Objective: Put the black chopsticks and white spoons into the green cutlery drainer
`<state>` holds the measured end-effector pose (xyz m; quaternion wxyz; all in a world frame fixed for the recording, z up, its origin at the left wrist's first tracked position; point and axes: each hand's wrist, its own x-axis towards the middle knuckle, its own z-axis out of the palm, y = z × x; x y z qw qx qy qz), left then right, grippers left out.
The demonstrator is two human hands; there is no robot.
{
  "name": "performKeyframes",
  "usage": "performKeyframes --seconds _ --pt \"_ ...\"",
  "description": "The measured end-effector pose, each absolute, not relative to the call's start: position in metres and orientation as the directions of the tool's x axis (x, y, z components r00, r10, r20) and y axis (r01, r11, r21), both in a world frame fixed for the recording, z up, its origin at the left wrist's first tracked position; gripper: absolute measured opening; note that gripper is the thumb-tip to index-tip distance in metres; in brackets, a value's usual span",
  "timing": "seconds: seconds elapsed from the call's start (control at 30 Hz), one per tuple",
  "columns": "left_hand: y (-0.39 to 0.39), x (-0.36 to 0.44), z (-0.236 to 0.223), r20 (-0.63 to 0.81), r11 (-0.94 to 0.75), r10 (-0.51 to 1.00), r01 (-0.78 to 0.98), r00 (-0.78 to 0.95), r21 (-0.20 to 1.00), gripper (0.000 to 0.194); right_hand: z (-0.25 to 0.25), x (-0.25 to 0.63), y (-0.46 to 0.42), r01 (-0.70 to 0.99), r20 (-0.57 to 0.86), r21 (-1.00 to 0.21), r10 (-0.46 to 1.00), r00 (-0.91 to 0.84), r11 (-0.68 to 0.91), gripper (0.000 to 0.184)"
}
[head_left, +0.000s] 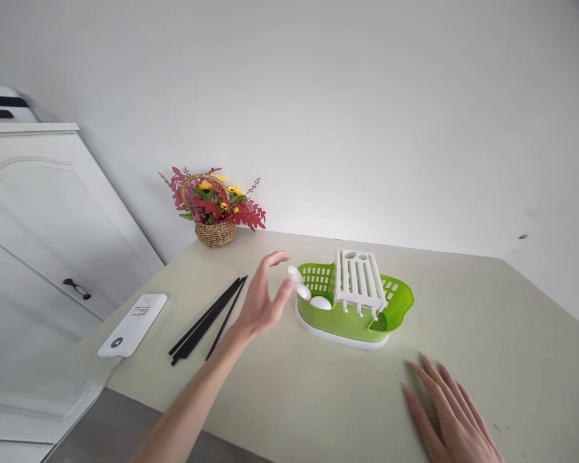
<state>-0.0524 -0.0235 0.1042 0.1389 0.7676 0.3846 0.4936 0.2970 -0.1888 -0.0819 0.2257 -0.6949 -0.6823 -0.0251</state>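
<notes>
A green utensil caddy (338, 323) with perforated sides stands on a white base on the table. Several white spoons rest at its left end, their rounded bowls (321, 303) showing above the rim. A white slotted rack (361, 278) with small hooks along its front sits across the caddy's middle. Just left of the spoons is my left hand (265, 296), thumb and fingers apart and curved, with no object visible between them. Whether its fingertips touch the nearest spoon, I cannot tell. My right hand (451, 411) lies palm down on the tabletop, fingers stretched out, right of the caddy.
Several black chopsticks (207, 325) lie left of my left forearm. Beyond them is a white power bank-like device (132, 326) with a cable near the table edge. A wicker basket of artificial flowers (215, 233) stands by the wall. A white cabinet (53, 244) borders the left side.
</notes>
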Motion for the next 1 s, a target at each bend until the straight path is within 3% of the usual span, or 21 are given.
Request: performKeyframes --seconds 0.17,0.27,0.4,0.63,0.83,0.93,1.0 --pt "-0.017 -0.027 0.135 0.560 -0.857 0.516 0.397 0.649 0.330 0.057 -0.079 0.295 -0.188 0.960 0.322 -0.279 0.943 0.084 0.009 0.062" --pt "-0.008 -0.020 0.137 0.497 -0.899 0.436 0.387 0.750 0.204 0.043 -0.079 0.294 -0.188 0.959 0.319 -0.282 0.942 0.104 -0.010 0.062" --pt "0.000 -0.016 0.124 0.523 -0.909 0.405 0.393 0.750 0.141 0.029 -0.076 0.293 -0.188 0.958 0.320 -0.287 0.942 0.102 -0.006 0.063" --pt "0.014 -0.024 0.103 0.665 -0.923 0.301 0.383 0.683 0.024 0.033 -0.070 0.287 -0.190 0.946 0.338 -0.324 0.934 0.119 -0.004 0.059" --pt "0.018 -0.020 0.099 0.694 -0.943 0.209 0.331 0.689 -0.045 0.029 -0.075 0.291 -0.187 0.950 0.340 -0.313 0.935 0.098 0.014 0.061" --pt "0.017 -0.015 0.097 0.699 -0.940 0.229 0.340 0.678 -0.022 0.032 -0.067 0.285 -0.187 0.945 0.349 -0.328 0.930 0.114 0.008 0.058" --pt "0.018 -0.013 0.096 0.714 -0.932 0.290 0.359 0.637 0.058 0.036 -0.062 0.280 -0.187 0.940 0.355 -0.340 0.926 0.130 -0.001 0.056"
